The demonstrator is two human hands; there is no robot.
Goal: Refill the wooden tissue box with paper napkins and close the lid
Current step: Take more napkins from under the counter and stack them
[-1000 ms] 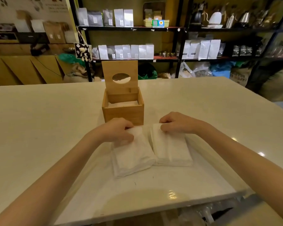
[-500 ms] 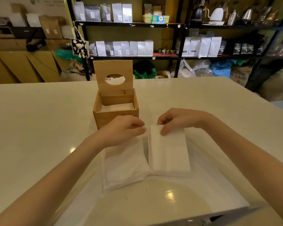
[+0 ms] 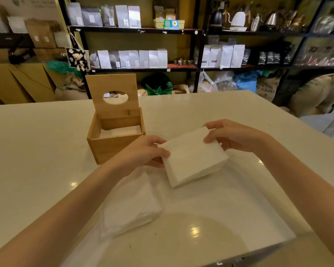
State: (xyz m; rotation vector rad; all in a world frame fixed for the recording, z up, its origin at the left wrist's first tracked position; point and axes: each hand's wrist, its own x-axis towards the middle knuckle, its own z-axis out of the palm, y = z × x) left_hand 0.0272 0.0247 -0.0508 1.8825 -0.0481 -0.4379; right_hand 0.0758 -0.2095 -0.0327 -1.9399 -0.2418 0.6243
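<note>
both hands grip the napkin stack, apparently clear of the bench; open tissue box lies just left-forward, left hand nearer

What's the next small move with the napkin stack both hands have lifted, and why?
Probably carry the napkin stack forward-left over the wooden tissue box and square it with the opening. The left hand and right hand hold it clear of the table, the lid stands open, and the box looks only partly filled.
</note>
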